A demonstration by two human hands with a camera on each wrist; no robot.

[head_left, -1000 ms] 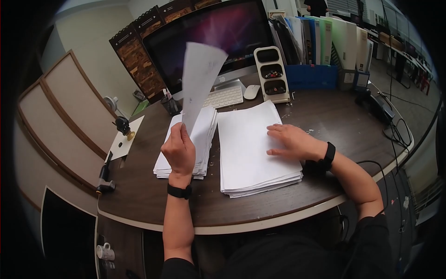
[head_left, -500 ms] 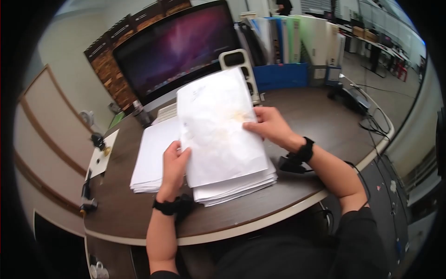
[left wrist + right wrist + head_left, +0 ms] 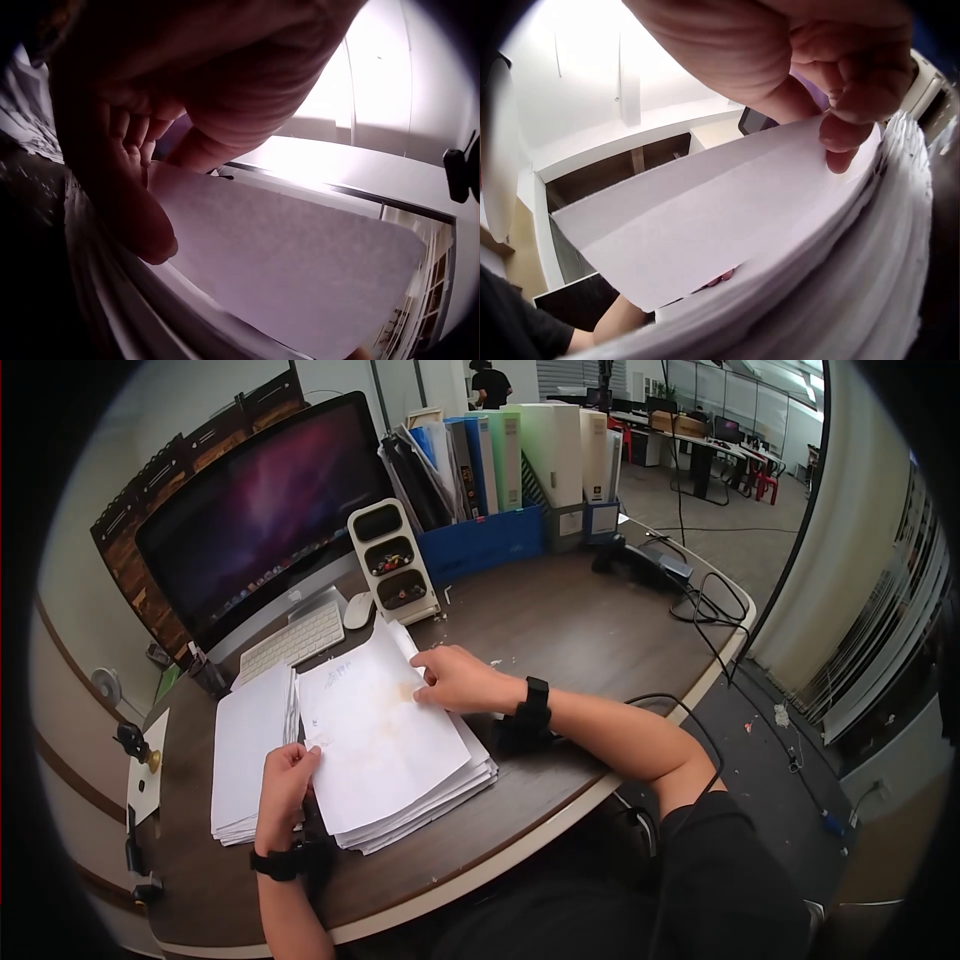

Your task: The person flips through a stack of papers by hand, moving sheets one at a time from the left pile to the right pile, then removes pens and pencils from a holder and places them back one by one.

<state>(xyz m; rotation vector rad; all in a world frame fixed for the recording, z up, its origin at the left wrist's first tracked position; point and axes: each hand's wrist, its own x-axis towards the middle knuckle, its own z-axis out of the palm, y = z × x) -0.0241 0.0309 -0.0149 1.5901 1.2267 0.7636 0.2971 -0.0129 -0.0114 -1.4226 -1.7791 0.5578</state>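
Note:
A sheet of paper [image 3: 375, 735] with faint writing and a yellowish stain lies over the right-hand paper stack [image 3: 462, 790]. My left hand [image 3: 286, 785] pinches its left edge between thumb and fingers; the left wrist view shows the sheet [image 3: 285, 255] bowed up beside the thumb. My right hand [image 3: 465, 680] pinches the opposite edge, and in the right wrist view its fingertips [image 3: 841, 142] press on the raised sheet [image 3: 705, 217]. A second paper stack [image 3: 250, 750] stands close to the left of the first.
Behind the stacks are a keyboard [image 3: 292, 644], a mouse [image 3: 358, 610], a monitor [image 3: 270, 510] and a tray holder [image 3: 393, 560]. Binders in a blue box [image 3: 480, 545] stand farther back. A telephone [image 3: 650, 565] with cables lies near the right edge. Small scraps dot the desk.
The right hand came off the stack top to take the sheet's right edge, and the sheet was laid from upright down over the right-hand stack. The head view has swung right.

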